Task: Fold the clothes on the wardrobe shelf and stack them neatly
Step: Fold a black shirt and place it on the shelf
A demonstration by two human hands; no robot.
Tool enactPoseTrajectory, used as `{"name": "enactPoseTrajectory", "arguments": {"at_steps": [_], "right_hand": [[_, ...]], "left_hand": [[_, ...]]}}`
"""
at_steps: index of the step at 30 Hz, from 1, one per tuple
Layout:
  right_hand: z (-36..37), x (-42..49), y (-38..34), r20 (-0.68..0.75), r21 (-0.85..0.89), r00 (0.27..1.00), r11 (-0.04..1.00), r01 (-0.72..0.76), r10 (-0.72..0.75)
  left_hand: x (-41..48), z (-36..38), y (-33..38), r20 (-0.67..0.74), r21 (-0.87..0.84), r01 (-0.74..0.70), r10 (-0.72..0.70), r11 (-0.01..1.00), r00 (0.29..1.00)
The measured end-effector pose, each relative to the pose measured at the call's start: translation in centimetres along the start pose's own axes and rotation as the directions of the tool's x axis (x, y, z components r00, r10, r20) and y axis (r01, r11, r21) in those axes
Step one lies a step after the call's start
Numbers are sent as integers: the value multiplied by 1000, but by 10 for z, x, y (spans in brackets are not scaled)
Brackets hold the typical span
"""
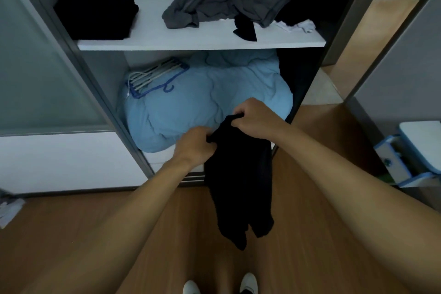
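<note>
In the head view, both hands held one black garment [238, 188] in front of the wardrobe, well below the wardrobe shelf [202, 44]. The left hand [195, 143] pinched its upper edge with curled fingers, and the right hand [255, 118] gripped the same edge just beside it and a little higher. The rest hung limp toward the floor. It looked light and soft, with no stiffness to help a fold, so it would likely sag and twist unless taken by two well-separated corners and spread flat. On the shelf lay a folded black pile [95, 16] at the left and a crumpled grey garment [222, 5] at the right, over more dark and white pieces. Below, hangers [152, 76] rested on a blue duvet [202, 93].
</note>
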State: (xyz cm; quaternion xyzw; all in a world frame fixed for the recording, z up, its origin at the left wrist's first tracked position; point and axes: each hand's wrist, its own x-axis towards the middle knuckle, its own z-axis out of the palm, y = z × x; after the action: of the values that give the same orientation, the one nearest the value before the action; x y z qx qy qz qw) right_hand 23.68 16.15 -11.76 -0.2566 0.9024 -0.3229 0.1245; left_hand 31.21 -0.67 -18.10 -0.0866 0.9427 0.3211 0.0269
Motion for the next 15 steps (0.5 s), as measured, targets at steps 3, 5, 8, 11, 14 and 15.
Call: {"name": "enactPoseTrajectory", "arguments": {"at_steps": [3, 5, 8, 11, 14, 15], "right_hand": [[3, -4, 26, 234, -275, 966, 960, -47, 115], [9, -10, 48, 259, -400, 941, 911, -100, 217], [16, -22, 74, 196, -372, 953, 917, -145, 230], [17, -31, 81, 175, 90, 970, 979, -185, 167], [13, -35, 66, 159, 435, 980, 882, -180, 121], [13, -34, 61, 148, 457, 983, 874, -164, 107]], "left_hand": [[2, -14, -12, -81, 281, 45, -23, 959, 996], [3, -25, -19, -130, 306, 48, -8, 951, 992], [2, -41, -22, -225, 298, 33, 37, 954, 974], [-1, -55, -31, -282, 249, 88, -15, 964, 959], [-4, -66, -50, -304, 88, 192, -157, 977, 939], [-5, -68, -56, -307, 18, 228, -211, 974, 928]]}}
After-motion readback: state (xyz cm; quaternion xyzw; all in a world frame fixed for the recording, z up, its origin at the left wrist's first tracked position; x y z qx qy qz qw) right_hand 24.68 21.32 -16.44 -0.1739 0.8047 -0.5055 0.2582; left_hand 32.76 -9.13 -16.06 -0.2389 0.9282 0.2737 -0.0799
